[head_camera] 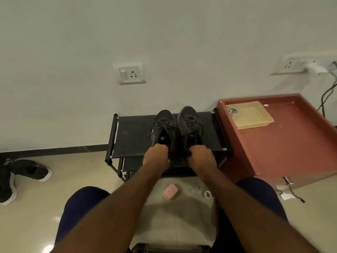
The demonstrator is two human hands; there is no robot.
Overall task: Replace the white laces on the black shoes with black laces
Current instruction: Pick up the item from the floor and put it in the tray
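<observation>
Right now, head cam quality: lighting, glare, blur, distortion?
Head view: dim, warm light; wide-angle splays the red cabinet; left shoe and right shoe are black on a black rack, so lace detail is muddy; faint glare on the floor tiles lower left; forearms slightly soft.

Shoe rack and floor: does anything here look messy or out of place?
Small clutter only. The left shoe has its black laces splayed loose over the rack. On the floor lie a pink case, a tape roll and a crumpled white scrap by the red cabinet.
</observation>
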